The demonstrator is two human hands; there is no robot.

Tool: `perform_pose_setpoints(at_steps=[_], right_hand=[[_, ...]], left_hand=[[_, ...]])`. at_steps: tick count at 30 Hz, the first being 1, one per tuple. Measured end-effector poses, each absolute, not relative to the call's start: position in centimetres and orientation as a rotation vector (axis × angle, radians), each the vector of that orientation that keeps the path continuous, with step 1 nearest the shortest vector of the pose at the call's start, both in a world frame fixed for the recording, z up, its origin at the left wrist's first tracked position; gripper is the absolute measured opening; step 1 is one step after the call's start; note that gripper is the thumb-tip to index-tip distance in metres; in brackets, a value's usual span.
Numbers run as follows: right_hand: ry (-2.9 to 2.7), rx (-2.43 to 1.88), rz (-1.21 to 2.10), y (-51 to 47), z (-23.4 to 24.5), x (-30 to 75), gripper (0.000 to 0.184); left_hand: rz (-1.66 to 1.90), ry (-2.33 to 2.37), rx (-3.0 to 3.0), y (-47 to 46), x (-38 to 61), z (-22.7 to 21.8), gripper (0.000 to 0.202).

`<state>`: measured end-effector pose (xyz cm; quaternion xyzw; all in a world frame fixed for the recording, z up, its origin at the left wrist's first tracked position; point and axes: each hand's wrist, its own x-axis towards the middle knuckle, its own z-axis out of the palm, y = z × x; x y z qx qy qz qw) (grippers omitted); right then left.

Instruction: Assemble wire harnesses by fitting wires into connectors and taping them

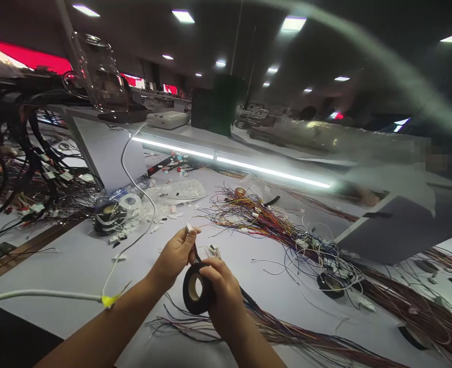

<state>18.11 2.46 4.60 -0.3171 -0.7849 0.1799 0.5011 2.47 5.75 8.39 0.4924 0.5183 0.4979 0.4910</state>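
My right hand (223,289) is closed on a roll of black tape (189,296), its cardboard core facing left. A short strip of tape runs up from the roll to my left hand (176,253). The fingers of my left hand pinch a small white connector (188,227), from which a thin reddish wire leads off to the right. Below the roll, a bundle of coloured wires (279,327) lies along the table's near side, partly covered by my right forearm. What exactly lies under my left fingertips is hidden.
A large wire bundle (264,225) spreads across the table (153,281) to the right. Clear bags and tape rolls (130,203) sit at the left. A white cable (123,148) hangs from the lit shelf (272,176); a glass jug (103,76) stands above. Black harnesses (30,148) hang far left.
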Motion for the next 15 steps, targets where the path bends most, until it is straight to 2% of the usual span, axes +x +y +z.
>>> perform_pose_setpoints(at_steps=[5,8,10,13,15], right_hand=[[-1.802,-0.664,0.593,3.0,3.7,18.2,0.039],[-1.584,-0.753,0.875,2.9,2.6,19.5,0.025],[-1.365,-0.887,1.177,3.3,2.1,20.5,0.02],[-1.137,-1.006,1.658,4.9,2.4,20.9,0.036],[-1.173,-0.977,1.791,6.3,3.2,20.1,0.043]], left_hand=[[1.016,0.983,0.846,3.8,2.9,7.5,0.036],[1.127,1.077,0.832,3.5,2.5,6.7,0.039],[1.125,1.144,1.013,3.6,2.0,6.4,0.042],[1.024,1.107,1.56,3.9,1.3,7.4,0.041],[0.954,0.968,1.922,4.3,1.2,8.7,0.035]])
